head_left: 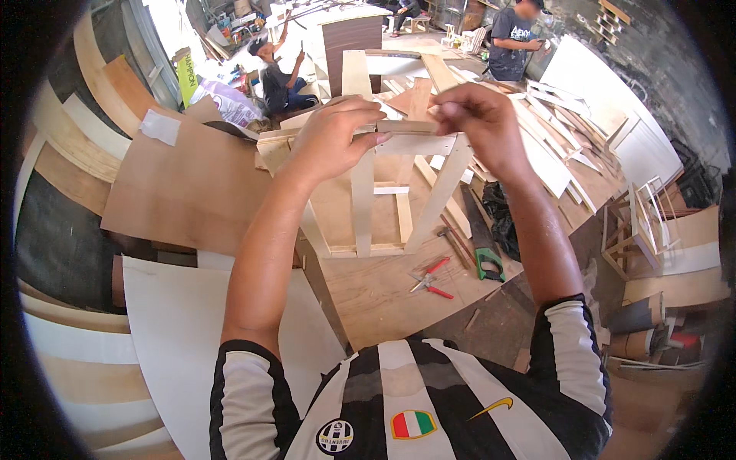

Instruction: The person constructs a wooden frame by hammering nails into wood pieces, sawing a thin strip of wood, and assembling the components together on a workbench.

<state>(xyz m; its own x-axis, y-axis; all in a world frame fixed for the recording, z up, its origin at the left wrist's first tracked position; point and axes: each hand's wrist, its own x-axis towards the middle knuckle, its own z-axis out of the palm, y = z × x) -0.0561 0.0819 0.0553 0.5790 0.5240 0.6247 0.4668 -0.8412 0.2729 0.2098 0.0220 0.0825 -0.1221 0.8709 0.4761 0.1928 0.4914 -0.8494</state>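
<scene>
A pale wooden frame with slanted legs stands upright on a plywood worktop in front of me. Along its top edge runs a narrow wood strip. My left hand is closed over the strip's left part, thumb on the near side and fingers across the top. At the right end of that edge, my right hand is raised with its fingers pinched together. Whatever sits in that pinch is too small to make out. Red-handled pliers lie opened on the worktop, right of the frame's base.
A green-handled handsaw, a hammer and a black plastic bag lie at the worktop's right. Loose boards pile up beyond. Sheets of wood lean at left. One person sits far left; another stands far right.
</scene>
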